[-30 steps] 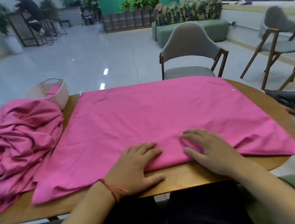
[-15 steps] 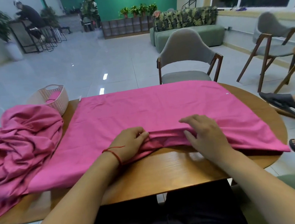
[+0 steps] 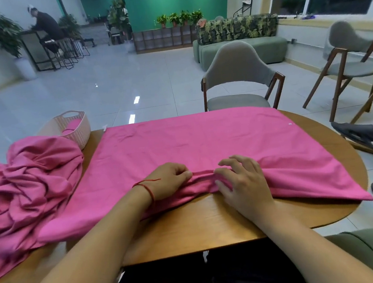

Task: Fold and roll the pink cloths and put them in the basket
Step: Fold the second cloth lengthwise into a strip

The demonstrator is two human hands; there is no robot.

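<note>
rolled further from its near edge than a moment ago, the pink cloth [image 3: 204, 144] is lying spread on the table [image 3: 200, 230]. the left hand [image 3: 168, 180] is pinching the roll; the right hand [image 3: 241, 181] is gripping it with curled fingers. the basket [image 3: 76, 130] is sitting far left.

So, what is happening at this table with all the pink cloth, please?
A person seated at the wooden table is rolling a folded pink cloth that lies flat on it. The left hand and right hand grip its near edge, bunched into a small roll. A crumpled pile of pink cloths waits on the left, and the woven basket behind it holds a rolled cloth.
</note>
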